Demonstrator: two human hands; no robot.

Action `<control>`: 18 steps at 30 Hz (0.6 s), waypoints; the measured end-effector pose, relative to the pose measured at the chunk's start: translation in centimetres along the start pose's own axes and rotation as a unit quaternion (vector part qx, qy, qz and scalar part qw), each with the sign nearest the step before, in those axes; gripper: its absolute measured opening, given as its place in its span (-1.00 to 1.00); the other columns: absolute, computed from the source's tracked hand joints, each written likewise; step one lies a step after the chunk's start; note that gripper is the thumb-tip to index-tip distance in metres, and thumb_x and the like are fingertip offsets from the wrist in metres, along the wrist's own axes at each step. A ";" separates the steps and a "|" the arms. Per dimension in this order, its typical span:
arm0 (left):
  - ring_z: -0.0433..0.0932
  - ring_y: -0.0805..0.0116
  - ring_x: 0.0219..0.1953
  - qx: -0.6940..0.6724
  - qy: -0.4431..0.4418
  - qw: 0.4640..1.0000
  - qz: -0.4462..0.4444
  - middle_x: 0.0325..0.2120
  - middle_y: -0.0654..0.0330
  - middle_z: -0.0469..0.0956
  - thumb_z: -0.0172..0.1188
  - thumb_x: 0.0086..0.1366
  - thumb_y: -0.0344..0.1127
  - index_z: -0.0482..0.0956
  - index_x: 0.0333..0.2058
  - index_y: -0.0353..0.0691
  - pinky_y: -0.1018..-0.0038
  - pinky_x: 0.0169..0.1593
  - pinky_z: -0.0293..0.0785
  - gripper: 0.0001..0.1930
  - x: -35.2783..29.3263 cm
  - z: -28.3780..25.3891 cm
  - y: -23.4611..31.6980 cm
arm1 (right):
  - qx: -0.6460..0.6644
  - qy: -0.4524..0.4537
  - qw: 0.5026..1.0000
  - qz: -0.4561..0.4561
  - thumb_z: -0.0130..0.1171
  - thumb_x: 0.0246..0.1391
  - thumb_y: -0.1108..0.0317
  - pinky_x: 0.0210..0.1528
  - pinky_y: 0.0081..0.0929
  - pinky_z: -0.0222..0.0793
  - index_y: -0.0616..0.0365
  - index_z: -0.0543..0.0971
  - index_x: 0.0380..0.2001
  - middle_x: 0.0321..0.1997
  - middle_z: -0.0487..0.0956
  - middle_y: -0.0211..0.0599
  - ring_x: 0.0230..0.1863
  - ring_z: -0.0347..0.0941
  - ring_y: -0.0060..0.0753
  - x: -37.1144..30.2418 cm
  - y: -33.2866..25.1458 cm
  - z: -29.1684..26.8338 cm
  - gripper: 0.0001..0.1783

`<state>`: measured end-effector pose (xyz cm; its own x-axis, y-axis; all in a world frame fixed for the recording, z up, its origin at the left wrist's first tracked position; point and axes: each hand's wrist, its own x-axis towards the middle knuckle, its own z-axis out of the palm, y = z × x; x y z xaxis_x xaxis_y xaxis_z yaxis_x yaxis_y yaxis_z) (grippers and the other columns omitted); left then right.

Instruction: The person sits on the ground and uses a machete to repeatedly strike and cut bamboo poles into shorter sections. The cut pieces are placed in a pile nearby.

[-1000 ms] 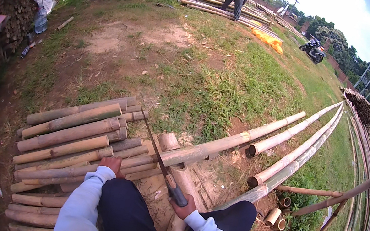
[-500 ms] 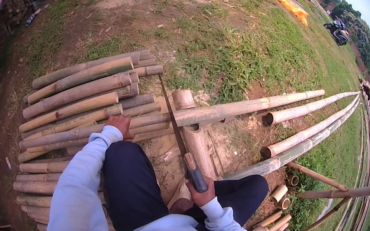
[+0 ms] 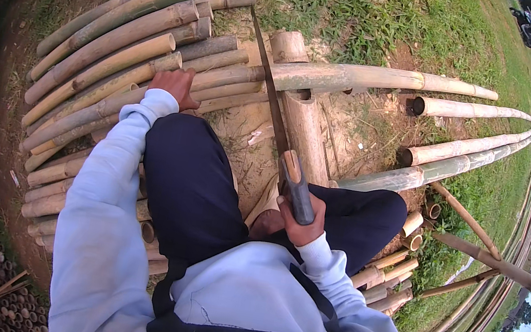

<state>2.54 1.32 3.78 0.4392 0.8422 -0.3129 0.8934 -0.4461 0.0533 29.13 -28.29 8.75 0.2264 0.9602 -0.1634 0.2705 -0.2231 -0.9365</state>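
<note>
A hand saw [image 3: 272, 93] crosses a long bamboo pole [image 3: 356, 77], its dark blade lying against the pole and slanting away from me. My right hand [image 3: 305, 220] is closed round the saw's grey and wood-coloured handle [image 3: 296, 188], between my knees. To the left of the blade, my left hand [image 3: 176, 86] grips the same pole and presses on it from above. A thick upright-cut bamboo support [image 3: 306, 127] lies under the pole, close by the blade. How deep the blade sits in the pole cannot be made out.
Several cut bamboo lengths [image 3: 118, 24] lie side by side at my left. Long poles [image 3: 466, 149] stretch away at the right, beside a bamboo frame [image 3: 500, 266]. Short offcuts [image 3: 412, 224] lie by my right knee. A motorcycle [image 3: 529, 28] stands far off.
The view has tipped downward, so the poles and both hands sit higher in it. Both hands keep their holds, and the saw still crosses the pole at about the same spot.
</note>
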 end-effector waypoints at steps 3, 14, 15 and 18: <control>0.68 -0.12 -0.13 0.009 0.005 1.000 0.013 -0.24 -0.10 0.68 0.47 -0.01 0.06 0.56 -0.14 -0.24 0.05 -0.01 0.58 -0.42 1.1 -0.3 1.4 | 0.067 0.018 0.997 0.037 0.40 0.12 0.38 -0.40 -0.46 0.35 0.31 0.58 -0.39 -0.56 0.53 -0.38 -0.50 0.39 -0.59 9.1 2.2 1.4 -0.78; 0.67 -0.15 -0.14 0.001 0.000 1.000 -0.020 -0.24 -0.11 0.69 0.46 0.00 0.02 0.53 -0.07 -0.25 0.02 -0.04 0.59 -0.39 -0.1 -0.2 -0.2 | 0.017 0.008 1.000 0.013 0.29 0.11 0.51 -0.29 -0.53 0.45 0.34 0.62 -0.14 -0.52 0.61 -0.26 -0.39 0.55 -0.60 -5.7 -1.5 -0.8 -0.76; 0.67 -0.16 -0.14 -0.001 0.008 1.000 -0.017 -0.25 -0.11 0.69 0.46 0.00 0.02 0.53 -0.06 -0.25 0.02 -0.04 0.60 -0.39 0.0 -0.2 -0.3 | 0.043 0.012 0.999 0.009 0.29 0.11 0.50 -0.32 -0.52 0.44 0.33 0.63 -0.18 -0.54 0.60 -0.27 -0.41 0.53 -0.61 -2.6 -1.0 0.3 -0.79; 0.68 -0.16 -0.15 0.002 0.032 0.999 0.018 -0.27 -0.12 0.69 0.47 -0.01 0.04 0.53 -0.07 -0.25 0.04 -0.05 0.60 -0.38 1.4 0.6 0.9 | 0.029 0.060 0.997 -0.049 0.33 0.11 0.37 -0.46 -0.36 0.30 0.28 0.49 -0.50 -0.66 0.40 -0.28 -0.58 0.30 -0.51 10.7 1.1 3.8 -0.74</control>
<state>3.88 1.91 2.84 0.4762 0.8434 -0.2489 0.8766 -0.4776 0.0588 28.29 -17.62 4.80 0.3120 0.9494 -0.0358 0.2424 -0.1160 -0.9632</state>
